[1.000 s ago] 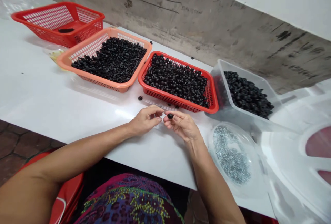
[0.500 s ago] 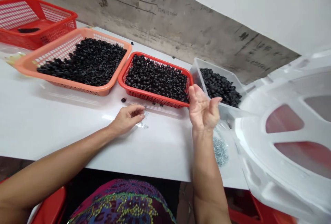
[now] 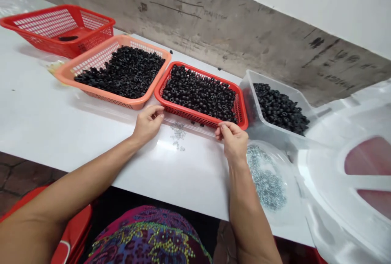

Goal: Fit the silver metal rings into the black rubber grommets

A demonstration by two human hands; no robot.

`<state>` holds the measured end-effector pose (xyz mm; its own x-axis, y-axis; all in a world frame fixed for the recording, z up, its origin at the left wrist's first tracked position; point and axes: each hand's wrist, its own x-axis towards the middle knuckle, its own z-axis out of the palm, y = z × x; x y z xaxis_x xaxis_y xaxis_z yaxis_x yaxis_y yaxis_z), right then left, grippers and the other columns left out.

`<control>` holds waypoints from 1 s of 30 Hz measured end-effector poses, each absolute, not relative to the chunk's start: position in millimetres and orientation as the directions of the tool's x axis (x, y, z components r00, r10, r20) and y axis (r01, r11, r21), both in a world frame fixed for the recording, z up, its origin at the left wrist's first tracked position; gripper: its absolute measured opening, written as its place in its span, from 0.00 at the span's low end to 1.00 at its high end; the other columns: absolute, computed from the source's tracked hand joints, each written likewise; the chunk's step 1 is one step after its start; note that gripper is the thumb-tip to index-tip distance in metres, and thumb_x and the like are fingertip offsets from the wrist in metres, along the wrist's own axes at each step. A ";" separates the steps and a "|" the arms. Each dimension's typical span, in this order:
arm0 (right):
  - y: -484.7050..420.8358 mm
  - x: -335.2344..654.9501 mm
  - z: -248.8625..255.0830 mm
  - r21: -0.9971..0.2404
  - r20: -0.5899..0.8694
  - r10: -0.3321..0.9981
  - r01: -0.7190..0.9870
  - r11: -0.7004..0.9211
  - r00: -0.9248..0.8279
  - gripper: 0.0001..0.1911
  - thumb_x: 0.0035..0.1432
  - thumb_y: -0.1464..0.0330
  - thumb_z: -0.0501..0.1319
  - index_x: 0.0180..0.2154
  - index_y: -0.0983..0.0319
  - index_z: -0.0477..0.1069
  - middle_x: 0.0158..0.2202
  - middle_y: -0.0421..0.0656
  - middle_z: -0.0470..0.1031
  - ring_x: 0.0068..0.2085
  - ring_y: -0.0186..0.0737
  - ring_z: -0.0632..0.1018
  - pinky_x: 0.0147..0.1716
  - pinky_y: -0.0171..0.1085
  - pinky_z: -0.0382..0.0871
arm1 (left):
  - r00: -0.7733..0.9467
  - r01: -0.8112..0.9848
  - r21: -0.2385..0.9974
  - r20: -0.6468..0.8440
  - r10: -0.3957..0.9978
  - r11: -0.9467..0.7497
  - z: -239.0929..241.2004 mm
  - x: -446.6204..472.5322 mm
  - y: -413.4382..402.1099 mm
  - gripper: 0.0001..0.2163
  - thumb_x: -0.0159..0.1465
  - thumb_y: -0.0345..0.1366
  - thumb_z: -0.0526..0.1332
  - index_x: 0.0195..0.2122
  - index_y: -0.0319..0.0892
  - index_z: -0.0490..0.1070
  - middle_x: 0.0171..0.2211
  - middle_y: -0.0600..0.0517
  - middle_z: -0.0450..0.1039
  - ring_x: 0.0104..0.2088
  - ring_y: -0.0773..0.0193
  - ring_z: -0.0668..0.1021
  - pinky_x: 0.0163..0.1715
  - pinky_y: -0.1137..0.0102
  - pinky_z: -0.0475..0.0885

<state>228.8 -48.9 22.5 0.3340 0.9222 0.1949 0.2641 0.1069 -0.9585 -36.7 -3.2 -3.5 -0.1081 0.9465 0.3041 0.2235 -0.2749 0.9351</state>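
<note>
My left hand [image 3: 149, 123] is closed in a pinch beside the front left corner of the red basket [image 3: 195, 113]. Whatever lies between its fingertips is hidden or too small to make out. At the basket's front right, my right hand [image 3: 234, 138] has its fingers curled close against the rim, and I cannot tell what they hold. Small round black parts [image 3: 201, 93] fill this basket. On the table between my hands lies a scatter of tiny shiny metal pieces [image 3: 178, 131].
Left of it stands an orange basket [image 3: 122, 102] of black parts, then another red basket [image 3: 94, 40]. At right are a clear bin [image 3: 261, 111] of black parts, a bag of small metal pieces [image 3: 270, 188] and a large white plastic piece [image 3: 331, 174]. A wall [image 3: 238, 36] runs behind.
My right hand has turned over from palm-up and open to curled at the basket's front rim. My left hand has moved off the metal pieces to the basket's corner. The view has swung left.
</note>
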 end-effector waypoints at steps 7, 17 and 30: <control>-42.9 225.0 -14.8 -0.245 0.361 0.914 0.927 0.285 -0.185 0.19 0.59 0.73 0.53 0.48 0.65 0.77 0.36 0.52 0.77 0.38 0.49 0.76 0.40 0.44 0.72 | -0.227 0.274 0.958 0.148 0.963 -0.083 -5.1 -45.7 12.4 0.08 0.52 0.28 0.60 0.33 0.37 0.76 0.30 0.52 0.73 0.30 0.65 0.73 0.36 0.69 0.71; -35.6 214.0 -39.4 -0.025 0.353 0.926 0.988 0.152 -0.133 0.25 0.57 0.76 0.53 0.55 0.67 0.74 0.39 0.57 0.72 0.41 0.54 0.71 0.43 0.48 0.70 | -0.117 0.467 0.884 0.076 0.990 -0.013 -5.6 -47.6 15.4 0.10 0.55 0.28 0.60 0.37 0.36 0.78 0.36 0.46 0.75 0.36 0.58 0.77 0.44 0.62 0.74; -39.2 203.8 -43.5 -0.018 0.398 0.912 0.993 0.117 -0.100 0.23 0.57 0.76 0.53 0.53 0.69 0.75 0.40 0.58 0.71 0.41 0.53 0.69 0.43 0.49 0.68 | 0.085 0.776 0.614 0.130 0.988 -0.148 -18.0 -50.0 18.8 0.18 0.55 0.23 0.56 0.44 0.36 0.78 0.46 0.42 0.74 0.48 0.50 0.76 0.55 0.58 0.70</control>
